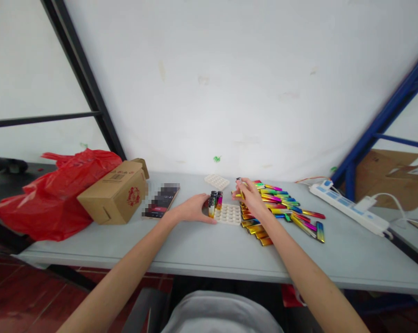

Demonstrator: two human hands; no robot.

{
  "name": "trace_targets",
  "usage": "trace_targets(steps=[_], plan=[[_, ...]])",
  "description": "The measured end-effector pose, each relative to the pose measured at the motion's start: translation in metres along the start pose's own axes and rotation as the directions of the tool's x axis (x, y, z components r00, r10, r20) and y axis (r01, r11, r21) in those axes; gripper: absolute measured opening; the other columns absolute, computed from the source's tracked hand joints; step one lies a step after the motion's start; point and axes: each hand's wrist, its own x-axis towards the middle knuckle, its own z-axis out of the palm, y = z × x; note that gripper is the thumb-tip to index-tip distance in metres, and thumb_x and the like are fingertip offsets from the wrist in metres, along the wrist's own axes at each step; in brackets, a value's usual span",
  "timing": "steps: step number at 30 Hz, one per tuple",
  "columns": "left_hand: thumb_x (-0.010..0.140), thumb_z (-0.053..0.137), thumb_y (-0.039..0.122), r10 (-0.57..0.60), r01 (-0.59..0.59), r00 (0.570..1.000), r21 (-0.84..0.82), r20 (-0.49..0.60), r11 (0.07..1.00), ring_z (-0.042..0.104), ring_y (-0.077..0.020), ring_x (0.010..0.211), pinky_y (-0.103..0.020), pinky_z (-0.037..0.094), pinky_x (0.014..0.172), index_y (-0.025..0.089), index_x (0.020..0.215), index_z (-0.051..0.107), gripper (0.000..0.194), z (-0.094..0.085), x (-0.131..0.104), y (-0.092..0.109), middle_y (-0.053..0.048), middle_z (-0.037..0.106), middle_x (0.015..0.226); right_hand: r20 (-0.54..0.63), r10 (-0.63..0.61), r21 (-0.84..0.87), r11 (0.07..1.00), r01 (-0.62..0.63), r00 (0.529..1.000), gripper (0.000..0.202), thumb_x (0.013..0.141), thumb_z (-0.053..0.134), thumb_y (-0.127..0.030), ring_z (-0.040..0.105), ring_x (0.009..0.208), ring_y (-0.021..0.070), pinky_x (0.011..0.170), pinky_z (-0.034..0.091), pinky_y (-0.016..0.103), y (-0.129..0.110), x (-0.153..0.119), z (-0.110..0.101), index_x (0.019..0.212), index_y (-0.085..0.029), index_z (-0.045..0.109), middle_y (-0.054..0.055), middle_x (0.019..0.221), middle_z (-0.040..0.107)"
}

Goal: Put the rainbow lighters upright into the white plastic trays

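Observation:
A cream tray with rows of round holes [232, 214] lies in the middle of the table. Several metallic lighters [212, 210] stand upright at its left end. My left hand [195, 209] is at that end, thumb and fingers apart around the standing lighters; whether it touches them I cannot tell. Above the tray's right side, my right hand [250, 196] pinches a gold lighter [241, 186] with its dark top up. Beneath and beyond my right hand spreads a pile of shiny multicoloured lighters [281, 203], lying on their sides. Part of the pile is hidden by my right forearm.
A second cream tray [217, 181] lies near the wall. On the left are a phone [162, 201], a cardboard box [113, 194] and a red plastic bag [61, 199]. A white power strip [349, 208] with cables runs along the right side of the grey table [195, 249].

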Motion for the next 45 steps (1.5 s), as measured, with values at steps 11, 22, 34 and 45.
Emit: trace_targets(steps=[11, 22, 34, 45], plan=[[0.062, 0.082, 0.077, 0.021, -0.021, 1.0, 0.016, -0.018, 1.0, 0.066, -0.0292, 0.086, -0.037, 0.049, 0.076, 0.02, 0.099, 0.063, 0.07, 0.0, 0.0, -0.002, -0.007, 0.07, 0.097, 0.099, -0.064, -0.49, 0.865, 0.104, 0.993, 0.058, 0.091, 0.05, -0.077, 0.038, 0.053, 0.0129, 0.05, 0.029, 0.027, 0.009, -0.008, 0.011, 0.068, -0.025, 0.045, -0.006, 0.057, 0.04], [0.063, 0.082, 0.076, 0.014, -0.014, 1.0, 0.015, 0.001, 1.0, 0.066, -0.0299, 0.091, -0.037, 0.049, 0.079, 0.019, 0.102, 0.062, 0.072, 0.0, 0.0, -0.001, -0.009, 0.07, 0.102, 0.057, -0.305, -0.726, 0.641, 0.249, 0.951, 0.047, 0.091, 0.05, -0.047, 0.031, 0.055, 0.013, 0.057, 0.023, 0.031, 0.005, -0.015, 0.015, 0.056, -0.025, 0.029, -0.005, 0.052, 0.031], [0.062, 0.083, 0.074, 0.012, -0.012, 1.0, 0.012, -0.006, 1.0, 0.067, -0.0297, 0.09, -0.037, 0.049, 0.077, 0.019, 0.101, 0.063, 0.071, 0.0, 0.0, -0.002, -0.009, 0.072, 0.102, 0.069, -0.319, -0.742, 0.617, 0.262, 0.945, 0.047, 0.092, 0.049, -0.049, 0.031, 0.055, 0.0127, 0.058, 0.023, 0.031, 0.005, -0.016, 0.015, 0.056, -0.025, 0.03, -0.005, 0.052, 0.031], [0.063, 0.082, 0.075, 0.017, -0.017, 1.0, 0.026, -0.002, 1.0, 0.066, -0.0299, 0.089, -0.037, 0.05, 0.077, 0.018, 0.102, 0.063, 0.072, 0.001, 0.0, -0.001, -0.009, 0.072, 0.101, 0.274, -0.304, -0.709, 0.577, 0.405, 0.912, 0.03, 0.107, 0.042, -0.044, 0.055, 0.066, 0.0178, 0.066, 0.037, 0.029, -0.005, -0.022, 0.016, 0.09, -0.023, 0.054, -0.002, 0.072, 0.06]])
